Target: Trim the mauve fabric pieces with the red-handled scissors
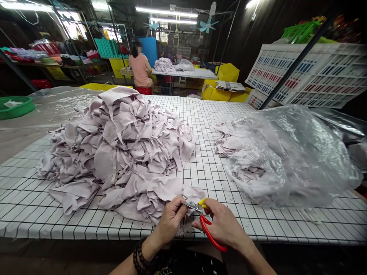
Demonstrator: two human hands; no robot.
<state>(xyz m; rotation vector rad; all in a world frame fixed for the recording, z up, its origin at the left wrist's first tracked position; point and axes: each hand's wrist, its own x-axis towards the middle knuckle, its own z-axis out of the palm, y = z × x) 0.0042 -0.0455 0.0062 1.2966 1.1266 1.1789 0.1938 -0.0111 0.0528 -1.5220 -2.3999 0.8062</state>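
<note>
My right hand (225,223) grips a pair of scissors (210,235) with one red and one yellow handle. The blades point left, with their tips close to the fingers of my left hand (170,217). That hand is closed in a pinch on the edge of a pale pinkish-lilac fabric piece (193,192) near the table's front edge. Just beyond my hands rises a large heap of the same fabric pieces (123,137), loosely piled. Part of the held piece is hidden behind my fingers and the blades.
A clear plastic bag (304,160) with fabric pieces lies on the right of the checked table (205,152). Far left is a green basket (18,107); white crates (304,72) stand back right. A person in a pink top (140,68) sits at a further table.
</note>
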